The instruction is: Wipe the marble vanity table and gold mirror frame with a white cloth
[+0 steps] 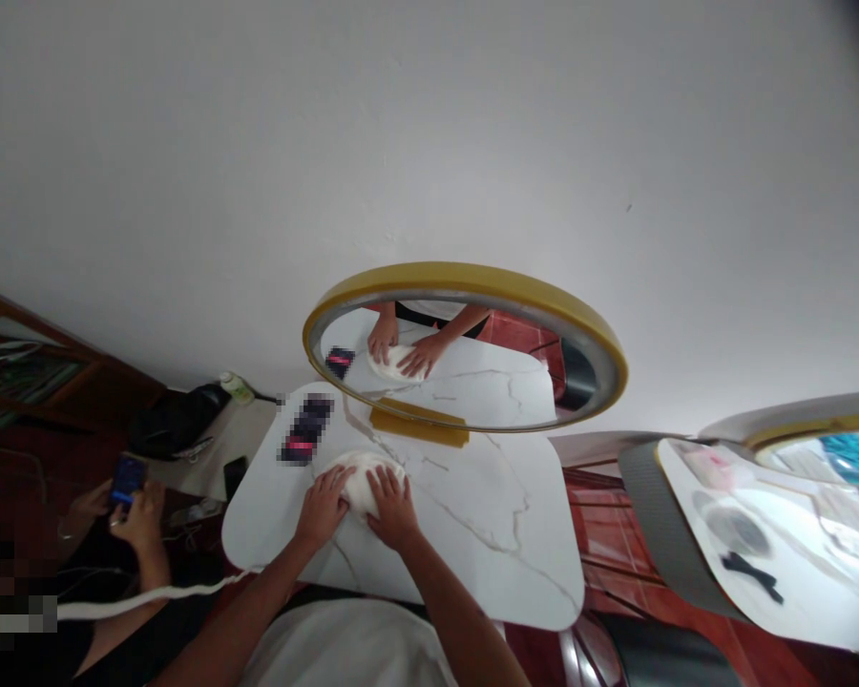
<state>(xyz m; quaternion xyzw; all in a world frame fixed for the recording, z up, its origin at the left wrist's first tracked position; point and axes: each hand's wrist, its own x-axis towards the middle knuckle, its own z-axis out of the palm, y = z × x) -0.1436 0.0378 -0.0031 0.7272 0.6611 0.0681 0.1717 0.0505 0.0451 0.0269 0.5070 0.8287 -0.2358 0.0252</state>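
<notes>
A white, soft-looking bundle [362, 485] lies on the white marble-patterned table [472, 506]. My left hand [324, 508] rests on its left side, palm down with the fingers spread. On its right side lies my right hand [392, 506], its fingers also apart and flat on the surface. Neither hand is closed round the bundle. Behind it stands an oval gold-rimmed mirror [465, 277], which reflects both hands and the bundle. What lies under my palms is hidden.
A blurred dark object [307, 429] lies at the table's left. Beyond the left edge, a person's hands [139, 515] hold a phone [127, 480]. A white cable [164, 593] crosses the lower left. To the right are a dark stool [665, 649] and another white table [794, 572].
</notes>
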